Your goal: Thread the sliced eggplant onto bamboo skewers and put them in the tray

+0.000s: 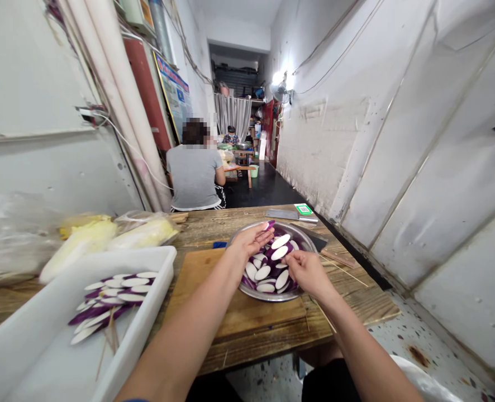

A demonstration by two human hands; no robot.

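Observation:
A metal bowl (272,298) holds many oval eggplant slices (262,272) with white faces and purple skin. My left hand (251,241) is over the bowl's left side, a purple-skinned eggplant slice (269,224) held at its fingertips. At the right of the bowl, my right hand (304,269) is closed in a pinch on a thin bamboo skewer (326,317), whose lower end sticks out below the wrist. Two slices (280,253) lie right by its fingertips; whether the skewer passes through them is hidden.
A white tray (170,262) at left holds skewered eggplant slices (113,296). Under the bowl lies a wooden cutting board (197,279). A cleaver (283,214) and loose skewers (348,268) are on the table. Plastic bags (142,231) sit behind the tray. A person (195,176) sits beyond the table.

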